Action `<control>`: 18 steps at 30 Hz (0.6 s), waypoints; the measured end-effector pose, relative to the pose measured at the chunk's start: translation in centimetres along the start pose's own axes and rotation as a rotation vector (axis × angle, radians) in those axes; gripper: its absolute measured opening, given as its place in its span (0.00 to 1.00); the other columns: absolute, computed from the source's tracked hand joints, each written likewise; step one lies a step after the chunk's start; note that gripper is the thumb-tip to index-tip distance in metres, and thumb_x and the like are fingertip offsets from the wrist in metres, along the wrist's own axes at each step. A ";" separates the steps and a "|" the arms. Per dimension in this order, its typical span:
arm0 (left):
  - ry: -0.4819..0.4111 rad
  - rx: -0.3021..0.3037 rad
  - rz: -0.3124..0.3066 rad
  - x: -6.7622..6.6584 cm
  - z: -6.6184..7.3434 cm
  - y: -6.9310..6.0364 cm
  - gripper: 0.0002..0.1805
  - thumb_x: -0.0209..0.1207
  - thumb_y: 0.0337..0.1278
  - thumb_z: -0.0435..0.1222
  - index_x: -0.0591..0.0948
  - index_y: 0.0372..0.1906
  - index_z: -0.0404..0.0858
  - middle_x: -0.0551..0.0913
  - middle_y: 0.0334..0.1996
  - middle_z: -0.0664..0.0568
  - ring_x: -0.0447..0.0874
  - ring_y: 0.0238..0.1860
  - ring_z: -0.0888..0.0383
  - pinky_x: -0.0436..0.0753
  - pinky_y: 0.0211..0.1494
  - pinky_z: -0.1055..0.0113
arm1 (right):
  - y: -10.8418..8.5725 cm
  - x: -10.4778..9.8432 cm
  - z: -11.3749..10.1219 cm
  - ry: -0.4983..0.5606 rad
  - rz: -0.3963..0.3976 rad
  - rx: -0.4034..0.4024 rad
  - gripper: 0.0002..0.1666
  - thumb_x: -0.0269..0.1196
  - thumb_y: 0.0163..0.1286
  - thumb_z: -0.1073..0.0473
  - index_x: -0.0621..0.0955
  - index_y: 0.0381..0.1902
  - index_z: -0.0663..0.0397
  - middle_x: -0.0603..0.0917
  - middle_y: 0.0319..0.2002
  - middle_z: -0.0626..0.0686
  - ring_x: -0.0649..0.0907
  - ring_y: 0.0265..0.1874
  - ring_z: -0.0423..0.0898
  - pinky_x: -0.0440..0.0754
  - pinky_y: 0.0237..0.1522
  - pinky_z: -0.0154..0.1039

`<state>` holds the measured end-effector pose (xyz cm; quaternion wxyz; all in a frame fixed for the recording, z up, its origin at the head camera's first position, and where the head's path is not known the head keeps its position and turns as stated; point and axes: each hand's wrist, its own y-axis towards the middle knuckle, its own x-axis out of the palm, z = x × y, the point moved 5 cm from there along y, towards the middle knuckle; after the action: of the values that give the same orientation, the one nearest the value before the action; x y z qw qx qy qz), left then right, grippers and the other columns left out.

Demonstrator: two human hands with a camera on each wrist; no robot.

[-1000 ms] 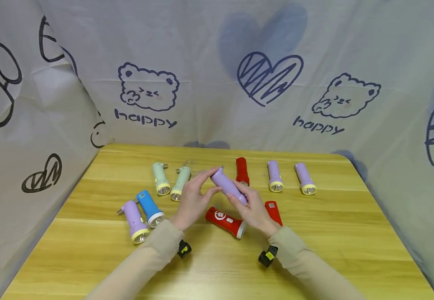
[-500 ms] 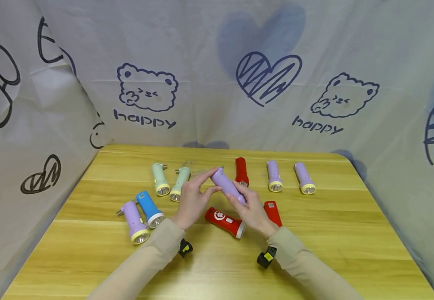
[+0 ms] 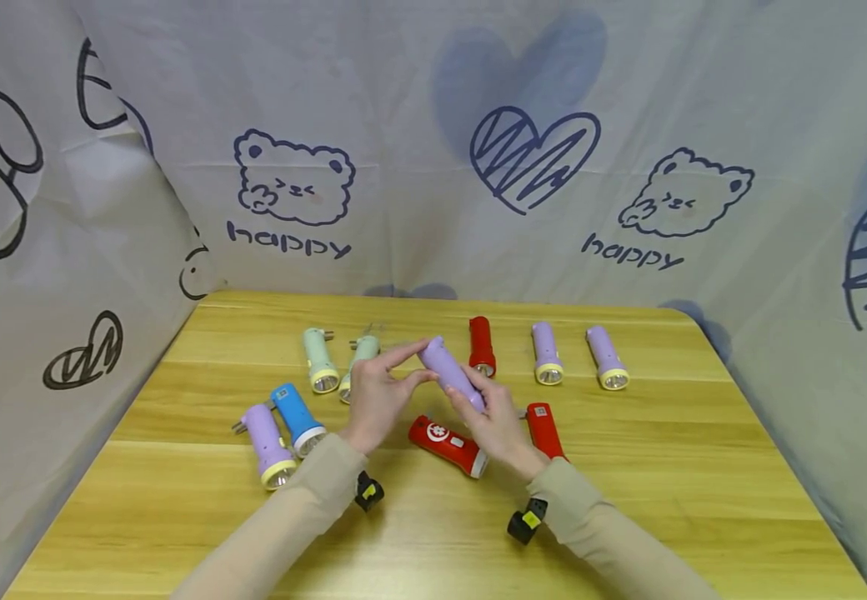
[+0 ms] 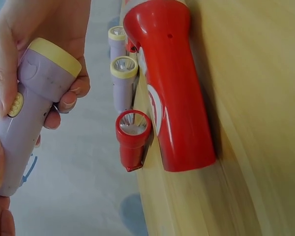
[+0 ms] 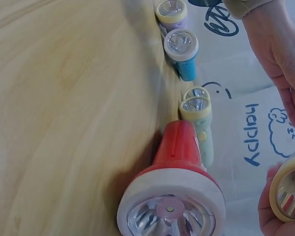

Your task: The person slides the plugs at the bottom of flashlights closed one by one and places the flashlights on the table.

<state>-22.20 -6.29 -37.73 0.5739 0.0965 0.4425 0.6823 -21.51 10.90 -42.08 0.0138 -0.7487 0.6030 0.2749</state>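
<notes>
A lilac flashlight [image 3: 448, 372] with a yellow rim is held up over the table, slanting between both hands. My right hand [image 3: 499, 421] grips its lamp end; in the left wrist view the thumb lies beside the yellow switch [image 4: 16, 104]. With thumb and index finger, my left hand [image 3: 375, 402] pinches the tail end. The right wrist view shows only the yellow-rimmed lamp [image 5: 287, 189] at its edge. Below the hands lies a red flashlight [image 3: 444, 446] with a white round mark. Another red flashlight [image 3: 546, 432] is partly hidden by my right forearm.
On the wooden table [image 3: 704, 492], two mint flashlights [image 3: 319, 360] lie back left. A blue flashlight [image 3: 297, 419] and a lilac one [image 3: 267, 442] lie nearer left. A dark red flashlight [image 3: 481, 343] and two lilac ones [image 3: 546, 353] lie at the back right. Printed cloth [image 3: 418, 192] surrounds the table.
Both hands and the held flashlight have shifted slightly left. A small metal tip seen at the flashlight's tail end earlier no longer shows. The flashlights on the table have not moved.
</notes>
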 end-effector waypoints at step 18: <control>-0.007 -0.109 -0.086 -0.3 -0.5 0.1 0.28 0.78 0.40 0.35 0.86 0.52 0.32 0.88 0.50 0.40 0.89 0.51 0.45 0.88 0.53 0.57 | 0.2 -0.3 -0.4 -0.131 0.024 -0.058 0.27 0.59 0.75 0.56 0.74 0.69 0.59 0.85 0.44 0.61 0.81 0.36 0.48 0.82 0.37 0.36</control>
<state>-22.51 -6.75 -37.85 0.6085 0.0484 0.4063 0.6799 -21.57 10.96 -41.52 0.0283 -0.7219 0.6015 0.3409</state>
